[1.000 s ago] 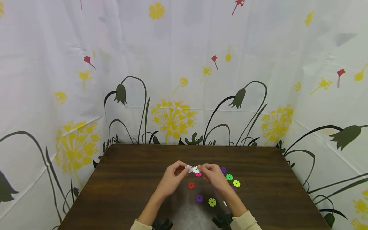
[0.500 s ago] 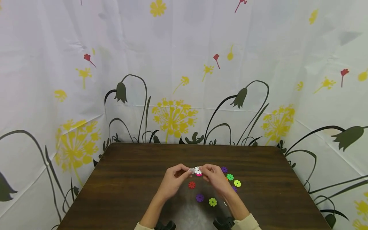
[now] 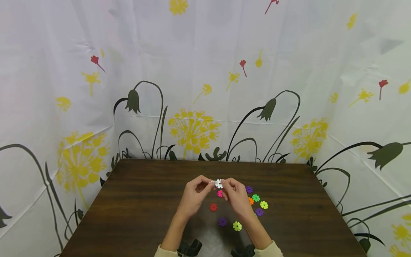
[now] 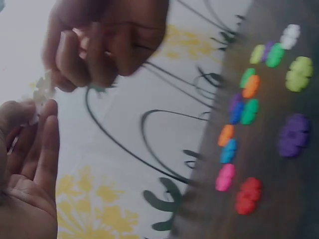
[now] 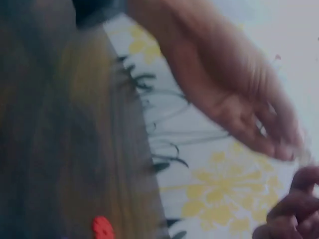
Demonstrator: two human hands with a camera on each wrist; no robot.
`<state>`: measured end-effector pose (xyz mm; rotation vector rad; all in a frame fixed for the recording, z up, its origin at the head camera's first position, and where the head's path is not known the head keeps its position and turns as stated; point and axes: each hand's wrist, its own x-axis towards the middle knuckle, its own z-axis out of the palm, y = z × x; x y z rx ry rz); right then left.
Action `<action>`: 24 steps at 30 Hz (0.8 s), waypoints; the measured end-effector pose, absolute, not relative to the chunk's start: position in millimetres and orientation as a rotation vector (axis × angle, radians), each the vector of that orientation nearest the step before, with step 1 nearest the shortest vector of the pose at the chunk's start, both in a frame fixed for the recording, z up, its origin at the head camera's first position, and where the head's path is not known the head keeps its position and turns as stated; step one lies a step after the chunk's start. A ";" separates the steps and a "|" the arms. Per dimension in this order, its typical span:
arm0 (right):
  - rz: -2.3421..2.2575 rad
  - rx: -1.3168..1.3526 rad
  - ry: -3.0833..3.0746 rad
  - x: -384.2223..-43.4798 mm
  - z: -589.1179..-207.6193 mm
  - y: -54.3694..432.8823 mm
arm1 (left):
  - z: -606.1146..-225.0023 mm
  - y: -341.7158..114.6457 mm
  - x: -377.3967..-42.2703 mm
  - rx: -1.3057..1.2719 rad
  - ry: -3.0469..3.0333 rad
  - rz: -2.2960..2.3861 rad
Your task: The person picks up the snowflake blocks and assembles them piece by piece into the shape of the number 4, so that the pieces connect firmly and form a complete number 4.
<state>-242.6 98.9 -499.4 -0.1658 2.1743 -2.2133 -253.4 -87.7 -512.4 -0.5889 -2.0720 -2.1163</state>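
Observation:
Above the table, my left hand [image 3: 191, 198] pinches a white piece, mostly hidden by the fingers, between thumb and fingertips. Facing it, my right hand [image 3: 237, 200] pinches a white notched, flower-shaped plastic disc [image 3: 219, 184] by its right side. The two white pieces meet or overlap between the fingertips; I cannot tell whether they are joined. In the left wrist view, the white pieces [image 4: 44, 88] show pale and blurred, with the right hand's fingers curled above. In the right wrist view, they are nearly hidden where the hands come together.
Notched discs lie on the dark wooden table [image 3: 144, 200]: a red disc [image 3: 213, 207], purple disc [image 3: 222, 222], yellow-green disc [image 3: 237, 226] and pink disc [image 3: 219, 193]. Past the right hand, several more form a curving row, including a green disc [image 3: 255, 197]. A flower-printed curtain [image 3: 192, 71] hangs behind.
Both hands stay close together and have risen slightly, with the white discs lifted off the pink one in view. The white piece in the left hand has turned and shows less of its face.

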 end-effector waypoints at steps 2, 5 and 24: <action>-2.164 -0.216 2.186 -250.9 -500.2 96.8 | -508.2 -89.5 -254.2 -0.564 -2.050 -2.128; -2.054 -0.270 2.235 -265.2 -507.4 100.0 | -504.2 -91.5 -254.2 -0.555 -2.020 -2.151; -0.757 -0.303 2.922 -319.2 -576.4 121.4 | -492.0 -124.8 -248.9 -0.496 -2.033 -2.002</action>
